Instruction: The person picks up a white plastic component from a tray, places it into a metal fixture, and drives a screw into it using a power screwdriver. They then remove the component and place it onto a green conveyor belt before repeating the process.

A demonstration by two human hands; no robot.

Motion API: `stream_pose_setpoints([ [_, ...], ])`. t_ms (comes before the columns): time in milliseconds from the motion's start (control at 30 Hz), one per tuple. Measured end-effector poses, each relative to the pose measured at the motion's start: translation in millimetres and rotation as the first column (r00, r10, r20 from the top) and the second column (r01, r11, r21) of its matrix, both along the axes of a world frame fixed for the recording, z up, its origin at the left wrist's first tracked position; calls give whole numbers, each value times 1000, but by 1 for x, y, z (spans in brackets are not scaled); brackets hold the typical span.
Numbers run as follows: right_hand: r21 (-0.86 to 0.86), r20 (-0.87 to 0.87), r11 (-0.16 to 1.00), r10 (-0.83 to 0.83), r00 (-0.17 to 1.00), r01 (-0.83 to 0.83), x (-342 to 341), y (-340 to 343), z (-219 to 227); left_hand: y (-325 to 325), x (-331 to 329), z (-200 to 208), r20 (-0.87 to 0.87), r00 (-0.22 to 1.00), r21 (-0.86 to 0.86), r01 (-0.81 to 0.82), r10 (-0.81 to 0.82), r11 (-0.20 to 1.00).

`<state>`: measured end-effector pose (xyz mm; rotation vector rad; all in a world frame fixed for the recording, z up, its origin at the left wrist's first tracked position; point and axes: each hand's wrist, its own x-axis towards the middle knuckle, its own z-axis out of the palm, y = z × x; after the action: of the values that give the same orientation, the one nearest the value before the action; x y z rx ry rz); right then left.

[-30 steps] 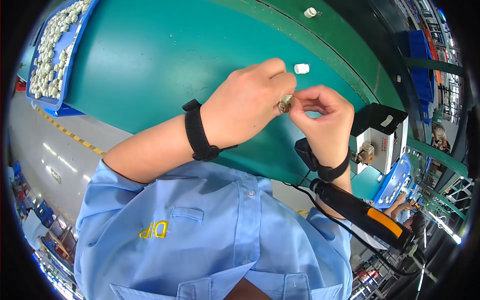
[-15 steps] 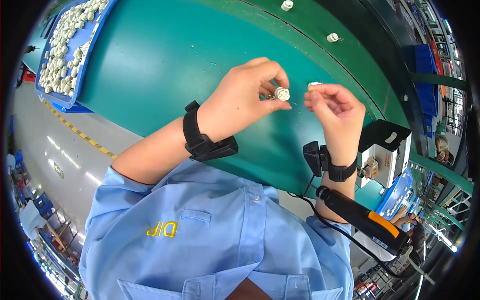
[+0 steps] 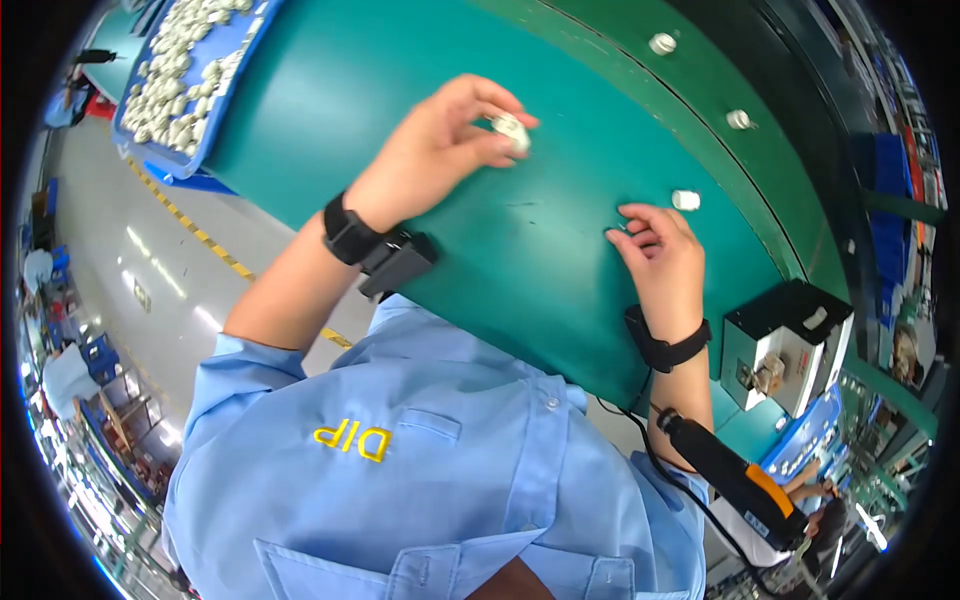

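My left hand point(image 3: 430, 150) is raised over the green table, with thumb and fingers pinching a small round white plastic part point(image 3: 512, 132). Motion blurs the part, so its details are hard to read. To the right, my right hand point(image 3: 665, 250) hovers low over the table with curled fingers, its thumb and forefinger tips slightly apart. I make out nothing held between them. Just beyond its knuckles lies another white part point(image 3: 686, 200). Both wrists wear black straps with small black boxes.
A blue tray point(image 3: 215, 125) full of white parts stands far left. Two white parts point(image 3: 662, 43) point(image 3: 739, 120) rest on the darker green strip. A black and white box device point(image 3: 790, 345) sits right, near a black and orange electric screwdriver point(image 3: 735, 480) with a cable.
My left hand has moved left and away from my right hand, carrying the white part. My right hand's fingertips have parted and drawn back from the white part on the table. The view has shifted.
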<state>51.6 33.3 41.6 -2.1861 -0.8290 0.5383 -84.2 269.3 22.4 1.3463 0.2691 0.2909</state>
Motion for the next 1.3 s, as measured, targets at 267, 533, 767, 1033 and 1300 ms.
stream_pose_setpoints([
  [267,-73,104,993,101,989,-93,6,3,-9,-15,-9,13,17,990,-229,141,-141,963],
  [533,-109,145,982,170,975,-155,11,-9,2,-27,-2,23,37,981,-385,189,-190,903],
  [767,376,403,918,-287,869,128,21,-69,71,-37,2,20,31,984,-157,180,-177,971],
  [1033,456,581,688,-711,396,565,68,-204,127,-76,44,29,125,948,158,271,-292,949],
  [1300,232,348,972,-125,929,43,46,-145,126,-105,53,46,22,956,-49,293,-292,955],
])
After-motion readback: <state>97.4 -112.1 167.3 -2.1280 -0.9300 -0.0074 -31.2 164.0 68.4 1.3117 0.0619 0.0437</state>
